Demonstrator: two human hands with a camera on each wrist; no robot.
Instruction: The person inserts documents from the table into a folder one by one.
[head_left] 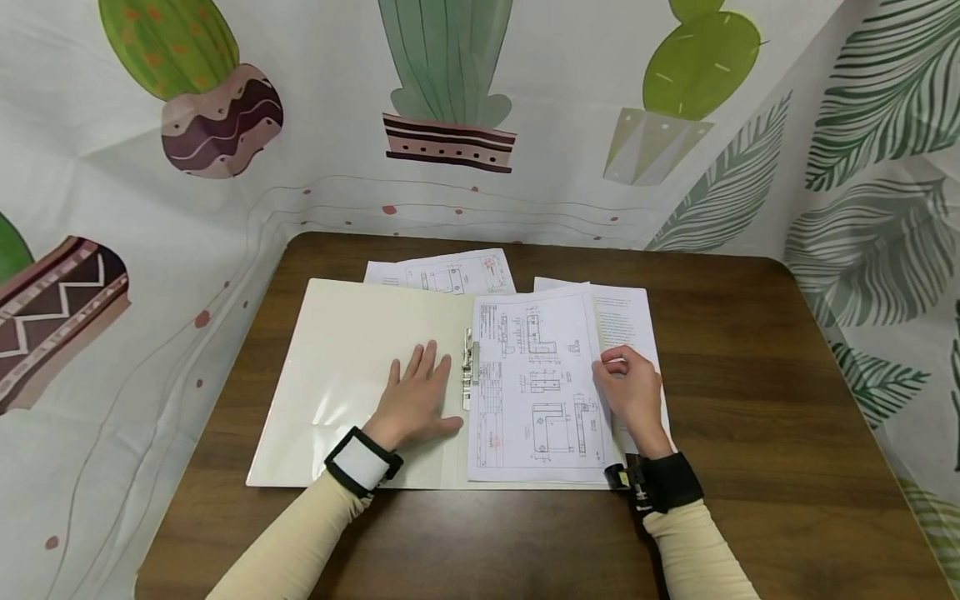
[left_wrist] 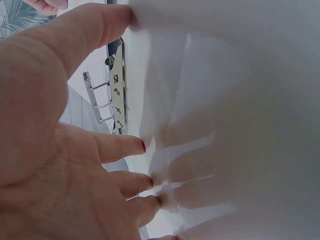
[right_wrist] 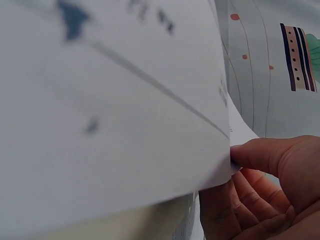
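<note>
A cream ring binder (head_left: 330, 358) lies spread on the table. My left hand (head_left: 415, 402) rests flat on its left inside cover, fingers spread, with the fingertips touching the glossy surface in the left wrist view. Beside the thumb, the metal ring clip (left_wrist: 104, 95) runs along the spine. A sheet of technical drawings (head_left: 510, 450) covers the binder's right side. At the right edge of that sheet, my right hand (head_left: 632, 396) pinches the paper between thumb and fingers. The right wrist view shows the paper (right_wrist: 125, 135) slightly raised at the thumb (right_wrist: 255, 155).
More drawing sheets (head_left: 480, 271) stick out behind the binder at the back. A printed text page (head_left: 633, 321) lies partly under its right side. The brown wooden table (head_left: 765, 400) has a cactus-print cloth (head_left: 555, 100) hanging behind it.
</note>
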